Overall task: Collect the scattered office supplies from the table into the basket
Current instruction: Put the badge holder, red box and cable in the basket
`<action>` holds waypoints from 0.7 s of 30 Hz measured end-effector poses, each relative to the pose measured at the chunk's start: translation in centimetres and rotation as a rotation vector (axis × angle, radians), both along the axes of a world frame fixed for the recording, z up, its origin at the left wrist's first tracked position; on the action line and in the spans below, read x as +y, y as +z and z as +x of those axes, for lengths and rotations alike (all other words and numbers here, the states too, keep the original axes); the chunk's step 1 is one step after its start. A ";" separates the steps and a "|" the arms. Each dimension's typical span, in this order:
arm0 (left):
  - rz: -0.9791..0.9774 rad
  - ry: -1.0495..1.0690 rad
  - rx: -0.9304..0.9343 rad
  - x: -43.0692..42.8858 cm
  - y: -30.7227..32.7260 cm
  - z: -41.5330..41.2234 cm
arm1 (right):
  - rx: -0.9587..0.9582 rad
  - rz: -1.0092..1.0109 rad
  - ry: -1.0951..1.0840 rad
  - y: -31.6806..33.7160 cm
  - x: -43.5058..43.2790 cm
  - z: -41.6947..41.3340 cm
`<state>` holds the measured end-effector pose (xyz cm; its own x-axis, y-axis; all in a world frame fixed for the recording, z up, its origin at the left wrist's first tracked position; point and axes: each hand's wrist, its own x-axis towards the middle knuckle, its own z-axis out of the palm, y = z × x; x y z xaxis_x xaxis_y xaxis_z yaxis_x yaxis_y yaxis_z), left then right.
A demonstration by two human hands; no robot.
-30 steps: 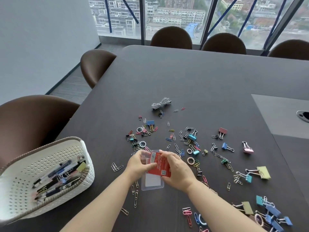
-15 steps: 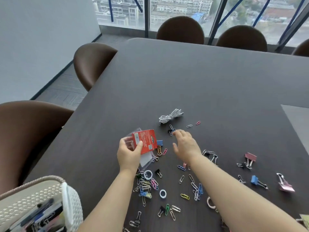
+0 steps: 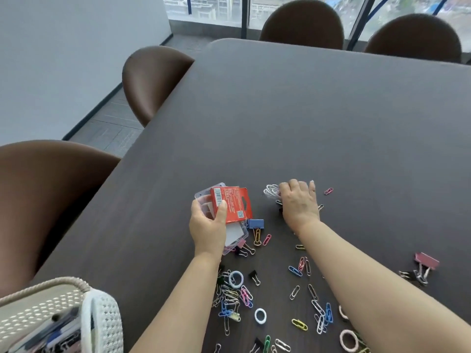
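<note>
red card and clear plastic: that is the small box [image 3: 230,212] i hold in my left hand [image 3: 207,225], thumb across the printed front and fingers behind, lifted a little off the dark table [image 3: 305,110]. taking the box as my mark, my right hand [image 3: 299,203] is off to its right and a touch farther from me, palm down, fingers curled onto a white bundle [image 3: 271,192] of thin looped cord or wire; i cannot tell from here whether the fingers have truly closed on it or only rest on top. the bundle should be very light and soft, springy rather than stiff, so i judge it best to pinch it across the middle where the loops cross, not by a loose end that would let it unwind. just below the box lies a blue binder clip [image 3: 256,223], and nearer me than that a scatter of coloured paper clips [image 3: 300,266], small rings and more binder clips. these are thin, slick and flat on the table, hard to pinch singly; sweeping them together looks easier. a pink binder clip [image 3: 427,261] sits far right of the box. the white basket [image 3: 102,312] is well to the box's left and nearest me, pens already inside, and most of the supplies are not yet in it.
</note>
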<state>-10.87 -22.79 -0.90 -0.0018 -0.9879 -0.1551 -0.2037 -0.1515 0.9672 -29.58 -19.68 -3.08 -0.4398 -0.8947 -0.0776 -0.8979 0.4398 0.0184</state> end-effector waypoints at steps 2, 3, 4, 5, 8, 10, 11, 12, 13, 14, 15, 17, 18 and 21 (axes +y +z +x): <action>-0.036 -0.030 -0.014 0.8 1.4 0.6 | -0.098 -0.059 -0.046 1.0 2.1 1.0; -0.050 -0.040 -0.019 1.3 2.3 1.0 | -0.162 -0.091 -0.069 1.6 3.2 1.9; -0.064 -0.048 -0.021 1.9 3.3 1.4 | -0.220 -0.116 -0.083 2.2 4.4 2.8; -0.079 -0.054 -0.021 2.5 4.3 2.0 | -0.265 -0.128 -0.088 2.7 5.6 3.9; -0.143 -0.111 -0.036 4.2 7.6 5.1 | -0.369 -0.125 -0.079 4.4 9.2 7.0; -0.216 -0.167 -0.094 4.9 10.0 8.7 | -0.386 -0.129 -0.053 5.7 11.0 9.0; -0.252 -0.188 -0.134 5.2 11.2 10.8 | -0.391 -0.145 -0.035 6.6 11.5 10.1; -0.277 -0.205 -0.181 5.4 12.4 13.2 | -0.400 -0.170 -0.015 7.4 11.8 11.2; -0.294 -0.218 -0.230 5.7 13.4 15.7 | -0.410 -0.199 0.010 8.3 11.9 12.4; -0.308 -0.227 -0.281 6.0 14.3 18.3 | -0.417 -0.228 0.040 9.1 11.9 13.7; -0.325 -0.233 -0.338 6.2 14.8 21.0 | -0.421 -0.258 0.076 9.8 11.9 15.1; -0.333 -0.245 -0.472 6.7 15.3 26.2 | -0.427 -0.308 0.154 10.9 11.7 18.1; -0.315 -0.249 -0.535 6.9 15.2 28.5 | -0.432 -0.325 0.190 11.2 11.5 19.7; -0.234 -0.295 -0.707 7.1 13.6 33.6 | -0.453 -0.340 0.264 11.7 11.0 24.1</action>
